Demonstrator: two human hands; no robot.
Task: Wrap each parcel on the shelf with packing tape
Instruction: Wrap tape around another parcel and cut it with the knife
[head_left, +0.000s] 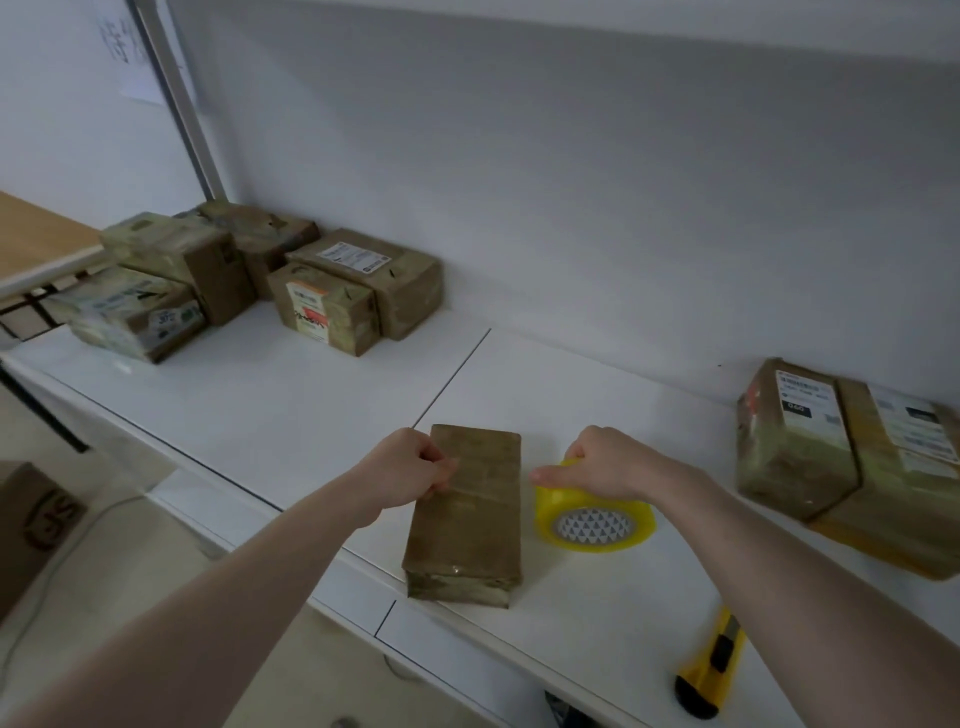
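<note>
A long brown parcel (467, 514) wrapped in clear tape lies on the white shelf (291, 400), its near end at the front edge. My left hand (410, 465) grips its far left side, thumb on top. To its right stands a yellow roll of packing tape (595, 525), tilted on the shelf. My right hand (605, 462) holds the roll's top with curled fingers, thumb stretched toward the parcel. Whether a strip of tape runs between roll and parcel is not visible.
Several taped parcels (332, 291) are piled at the back left. A large parcel with labels (841, 452) lies at the right. A yellow utility knife (711, 670) rests near the front edge. A cardboard box (31, 525) stands on the floor at left.
</note>
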